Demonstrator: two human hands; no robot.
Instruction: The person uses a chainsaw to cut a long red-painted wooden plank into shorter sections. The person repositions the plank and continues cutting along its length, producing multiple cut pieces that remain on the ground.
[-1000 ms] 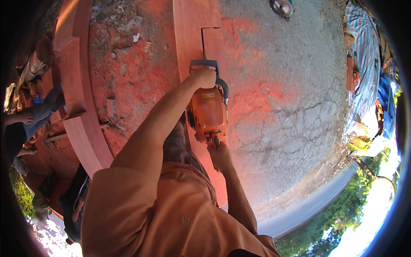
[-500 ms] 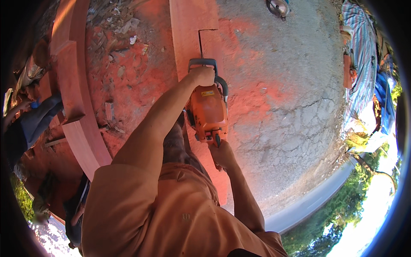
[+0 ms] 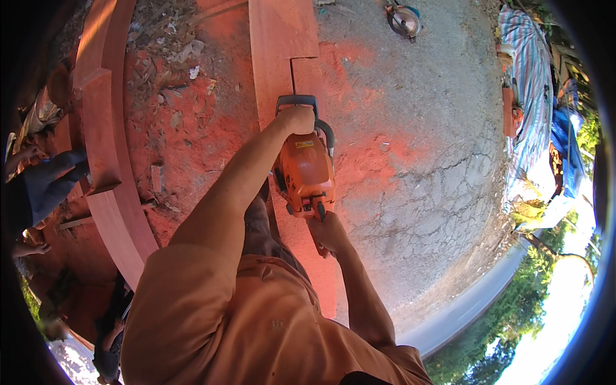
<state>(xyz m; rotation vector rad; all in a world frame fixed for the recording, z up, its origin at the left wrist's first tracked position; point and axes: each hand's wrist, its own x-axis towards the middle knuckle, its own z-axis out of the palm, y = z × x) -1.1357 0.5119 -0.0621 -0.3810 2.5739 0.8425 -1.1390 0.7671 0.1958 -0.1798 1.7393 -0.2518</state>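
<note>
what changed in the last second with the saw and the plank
Nothing clearly moved. The left hand stays on the front handle of the orange chainsaw, the right hand on its rear grip, with the saw over the reddish plank at the end of the cut line. The co-worker's arm at left shifted slightly.

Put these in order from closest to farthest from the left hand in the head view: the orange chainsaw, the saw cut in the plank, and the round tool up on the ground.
1. Chainsaw: the left hand grips its front handle.
2. Saw cut: just ahead of that hand, in the plank.
3. Round tool: far off, ahead and to the right, on the ground.
</note>
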